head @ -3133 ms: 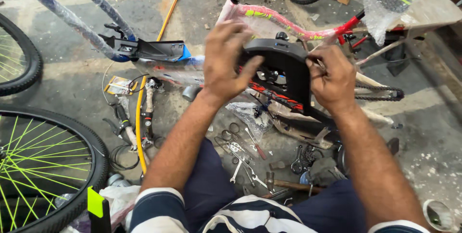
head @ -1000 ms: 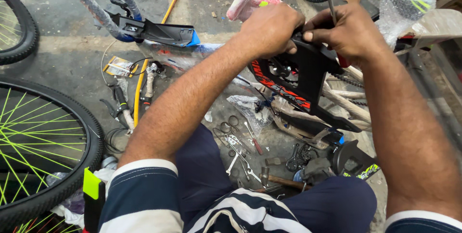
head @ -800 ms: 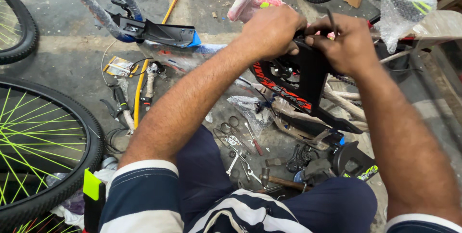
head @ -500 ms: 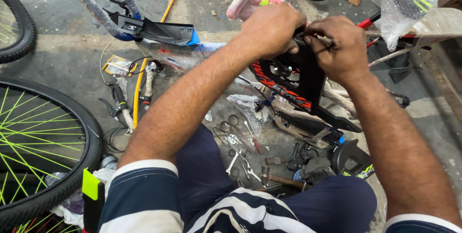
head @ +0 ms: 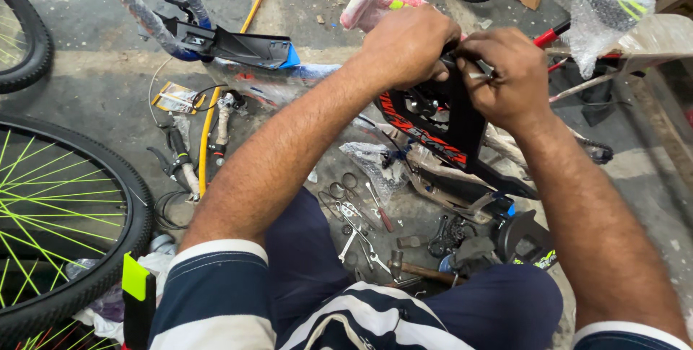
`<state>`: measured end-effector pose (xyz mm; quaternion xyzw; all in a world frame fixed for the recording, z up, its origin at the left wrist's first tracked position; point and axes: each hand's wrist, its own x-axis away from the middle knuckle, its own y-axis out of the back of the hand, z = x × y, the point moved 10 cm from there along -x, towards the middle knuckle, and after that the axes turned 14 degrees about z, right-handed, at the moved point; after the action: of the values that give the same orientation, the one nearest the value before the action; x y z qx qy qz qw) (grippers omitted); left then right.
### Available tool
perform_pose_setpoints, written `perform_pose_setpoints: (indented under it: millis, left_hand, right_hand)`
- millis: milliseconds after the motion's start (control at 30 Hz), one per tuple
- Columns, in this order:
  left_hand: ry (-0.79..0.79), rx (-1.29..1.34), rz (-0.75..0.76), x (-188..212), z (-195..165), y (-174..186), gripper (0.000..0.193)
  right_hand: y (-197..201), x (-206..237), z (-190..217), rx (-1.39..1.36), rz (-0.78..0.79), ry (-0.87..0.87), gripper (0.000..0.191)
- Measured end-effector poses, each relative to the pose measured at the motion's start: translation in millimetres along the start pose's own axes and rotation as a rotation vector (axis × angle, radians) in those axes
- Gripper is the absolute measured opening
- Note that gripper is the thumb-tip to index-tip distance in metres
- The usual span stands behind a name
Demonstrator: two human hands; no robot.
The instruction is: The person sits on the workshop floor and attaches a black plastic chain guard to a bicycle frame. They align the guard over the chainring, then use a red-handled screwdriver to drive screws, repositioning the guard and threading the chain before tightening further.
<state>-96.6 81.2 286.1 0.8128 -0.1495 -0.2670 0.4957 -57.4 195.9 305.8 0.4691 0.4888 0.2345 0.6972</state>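
Grey concrete floor (head: 86, 97) fills the frame. At lower left lies a black bicycle wheel with lime-green spokes (head: 50, 220); just right of it, a yellow cable (head: 206, 140). Loose metal spanners and scissors (head: 357, 220) sit at lower centre. Upper centre, the left hand (head: 408, 46) clasps the top of a black plastic chain guard with red lettering (head: 440, 122), and the right hand (head: 502, 75) pinches a small metal piece (too small to identify) against it.

Black plastic chain guard (head: 453, 115) with red lettering, held upright.
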Motion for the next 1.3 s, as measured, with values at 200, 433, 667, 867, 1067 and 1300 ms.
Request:
perform_pose_setpoints:
  millis: [200, 433, 667, 867, 1067, 1300]
  left_hand:
    - [0.006, -0.007, 0.023, -0.3, 0.2, -0.7, 0.038]
    - [-0.001, -0.003, 0.022, 1.6, 0.0, 1.6, 0.042]
    - [0.049, 0.013, 0.063, -1.4, 2.9, -0.2, 0.042]
    - [0.062, 0.015, 0.07, -0.3, 3.0, 0.6, 0.04]
    - [0.079, 0.03, 0.071, 1.9, 2.9, 2.2, 0.043]
    - [0.08, 0.028, 0.068, 2.4, 2.5, 2.2, 0.044]
  right_hand:
    - [1.9, -9.2, -5.4, -0.081, 0.051, -0.029, 0.012]
    - [3.2, -13.4, -7.0, -0.175, 0.141, -0.041, 0.014]
    - [-2.0, -18.2, -18.9, -0.144, 0.203, -0.109, 0.016]
    - [-5.1, -19.7, -22.9, -0.198, 0.207, -0.114, 0.021]
    - [-1.7, -15.2, -19.8, -0.214, 0.195, -0.107, 0.023]
    - [0.2, -12.7, -18.8, -0.229, 0.183, -0.124, 0.02]
